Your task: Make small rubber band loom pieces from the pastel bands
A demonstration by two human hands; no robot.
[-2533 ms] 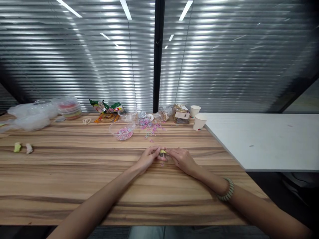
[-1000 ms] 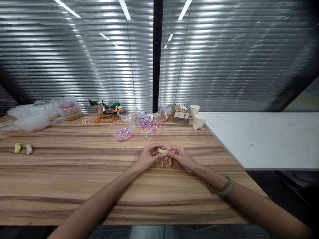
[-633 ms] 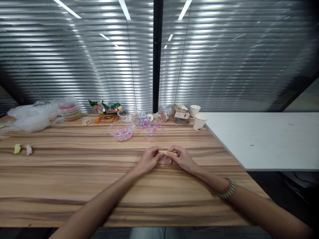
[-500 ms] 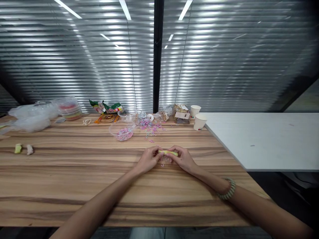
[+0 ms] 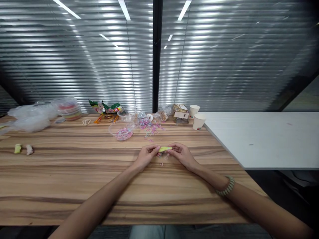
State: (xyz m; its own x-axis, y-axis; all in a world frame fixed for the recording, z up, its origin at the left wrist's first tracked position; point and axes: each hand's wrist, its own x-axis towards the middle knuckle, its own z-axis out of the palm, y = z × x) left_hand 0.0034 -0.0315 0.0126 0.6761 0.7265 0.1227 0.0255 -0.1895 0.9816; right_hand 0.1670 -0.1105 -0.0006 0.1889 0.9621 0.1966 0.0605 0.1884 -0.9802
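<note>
A small soft-looking yellow strip (image 5: 165, 149) is stretched between my two hands, above the middle of the table. At its left end, the thumb and fingers of my left hand (image 5: 147, 154) pinch it. My right hand (image 5: 183, 156) pinches the other end, the thumb below and the fingers above. Just under the strip lie a few tiny pinkish loops (image 5: 161, 164), partly hidden by the fingers. What the strip is made of cannot be made out.
Behind my hands, a clear bowl (image 5: 122, 131) holds pink and blue loops, with more loops (image 5: 153, 128) scattered beside it. Two paper cups (image 5: 199, 121) stand at right. At left are stacked tubs (image 5: 68, 109), plastic bags (image 5: 32, 118), a yellow lump (image 5: 18, 148) and a whitish lump (image 5: 29, 149).
The yellow strip has risen slightly and turned a little, and more of it shows between my fingers. My right hand's fingers have shifted along it toward the left.
</note>
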